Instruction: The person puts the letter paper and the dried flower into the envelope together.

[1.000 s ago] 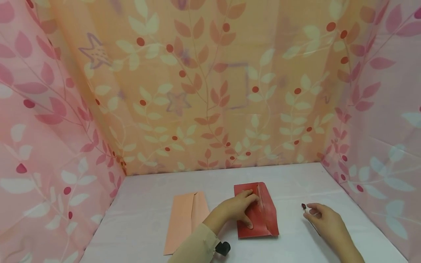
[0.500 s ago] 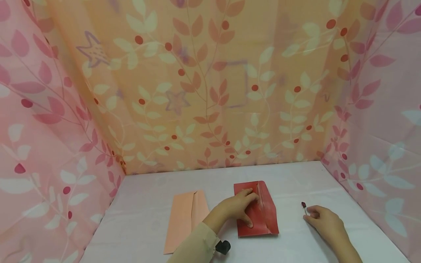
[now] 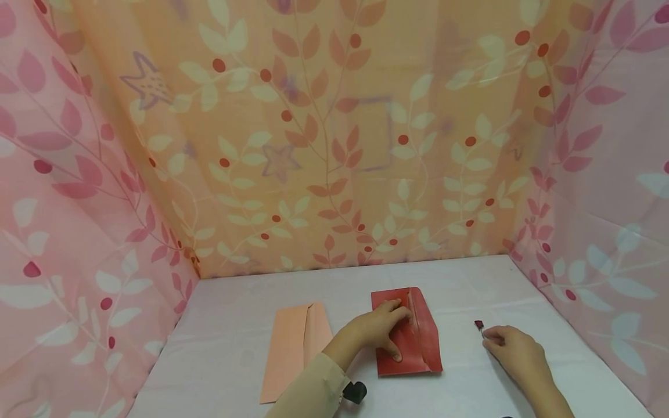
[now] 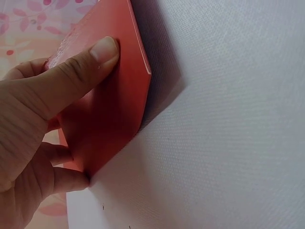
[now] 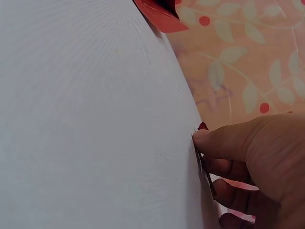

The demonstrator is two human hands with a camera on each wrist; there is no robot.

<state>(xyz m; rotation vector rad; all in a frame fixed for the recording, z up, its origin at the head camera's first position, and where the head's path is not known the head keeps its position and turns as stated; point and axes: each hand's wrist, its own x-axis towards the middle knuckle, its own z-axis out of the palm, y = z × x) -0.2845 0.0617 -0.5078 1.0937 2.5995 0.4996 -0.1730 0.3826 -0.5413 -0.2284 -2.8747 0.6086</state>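
Note:
A red envelope (image 3: 389, 363) lies on the white table, its flap side toward the right with a slit along it. My left hand (image 3: 373, 332) holds it, thumb and fingers spread over its left part. The left wrist view shows the thumb (image 4: 86, 67) flat on the red face and other fingers at its edge. My right hand (image 3: 514, 348), to the right of the envelope, pinches a small dark red flower (image 3: 478, 325) by its thin stem. In the right wrist view the stem (image 5: 208, 174) runs down along the fingertips, close over the table.
A peach envelope (image 3: 284, 348) lies left of the red one, partly hidden under my left forearm. A black piece (image 3: 355, 392) sits at the left wrist. Flowered curtains (image 3: 324, 145) close off the back and both sides of the white table (image 3: 225, 302).
The right hand has turned the flower slightly, its head now tilting further left and standing farther out from the fingertips. The left hand and the red envelope keep their place.

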